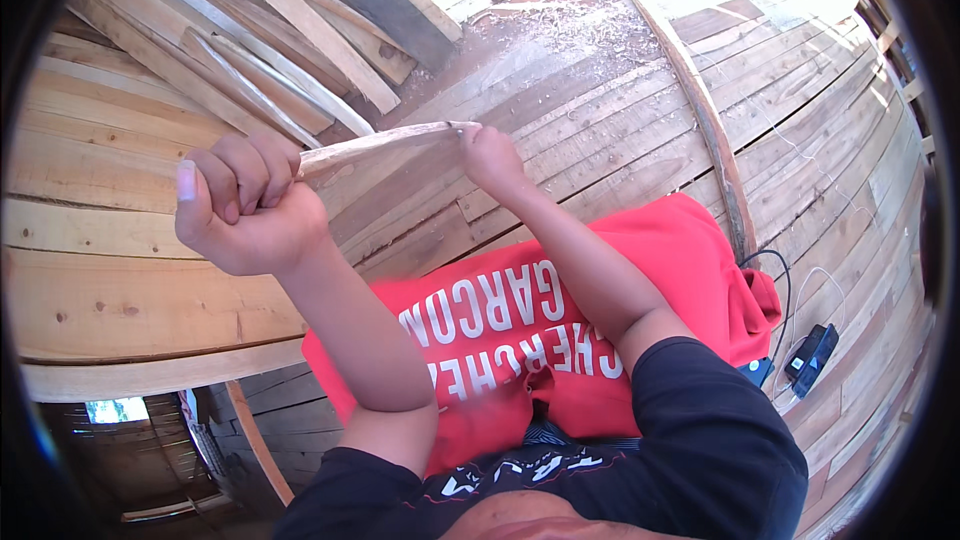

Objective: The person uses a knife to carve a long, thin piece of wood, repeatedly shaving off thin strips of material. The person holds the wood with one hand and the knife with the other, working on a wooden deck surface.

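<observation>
A thin, pale wooden strip (395, 144), slightly bowed, stretches between my two raised hands above the plank floor. My left hand (258, 202) is closed at the strip's left end, its thumb sticking out to the left and its fingers curled in. Around the other end my right hand (490, 160) is closed, the knuckles turned away from me. The strip's ends are partly hidden by the hands. Below my forearms a red cloth (660, 240) with large white lettering lies over my lap.
Long boards and slats (290, 60) are piled at the far left beside a wide plank surface (130, 290). Wood shavings (590, 30) litter the floor at the back. A curved timber edge (690, 90) crosses the floor. At the right lies a black device (812, 360) with cables.
</observation>
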### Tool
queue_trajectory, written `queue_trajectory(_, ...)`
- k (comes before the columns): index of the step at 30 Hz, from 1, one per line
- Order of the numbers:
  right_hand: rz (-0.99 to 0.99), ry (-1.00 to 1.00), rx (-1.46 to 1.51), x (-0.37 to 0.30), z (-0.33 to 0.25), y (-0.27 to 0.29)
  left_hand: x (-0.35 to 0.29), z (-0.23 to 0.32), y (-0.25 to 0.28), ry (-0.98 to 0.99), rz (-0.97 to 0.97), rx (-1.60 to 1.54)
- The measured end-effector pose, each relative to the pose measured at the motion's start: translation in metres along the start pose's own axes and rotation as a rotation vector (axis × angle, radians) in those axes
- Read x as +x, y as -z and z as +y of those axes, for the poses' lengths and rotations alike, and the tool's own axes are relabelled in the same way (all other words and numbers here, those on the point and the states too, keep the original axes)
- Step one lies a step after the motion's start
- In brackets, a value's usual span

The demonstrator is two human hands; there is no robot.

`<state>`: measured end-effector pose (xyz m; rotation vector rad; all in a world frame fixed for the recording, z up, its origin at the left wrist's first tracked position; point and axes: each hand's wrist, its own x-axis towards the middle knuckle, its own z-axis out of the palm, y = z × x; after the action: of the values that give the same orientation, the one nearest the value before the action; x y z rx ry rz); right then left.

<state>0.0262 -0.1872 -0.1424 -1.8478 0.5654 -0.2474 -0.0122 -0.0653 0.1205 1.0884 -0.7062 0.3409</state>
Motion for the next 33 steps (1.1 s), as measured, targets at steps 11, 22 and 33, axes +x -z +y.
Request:
queue_trajectory(11, -0.068, 0.065, 0.005, -0.022, -0.053, 0.014, 0.001, -0.004, -0.017, -0.048, 0.213, 0.147)
queue_trajectory(22, -0.092, 0.090, 0.020, -0.030, -0.045, 0.000, -0.019, 0.010, 0.004, -0.112, 0.259, 0.162)
queue_trajectory(33, -0.081, 0.237, -0.070, -0.033, -0.028, -0.011, -0.044, 0.020, 0.053, -0.167, 0.213, 0.124)
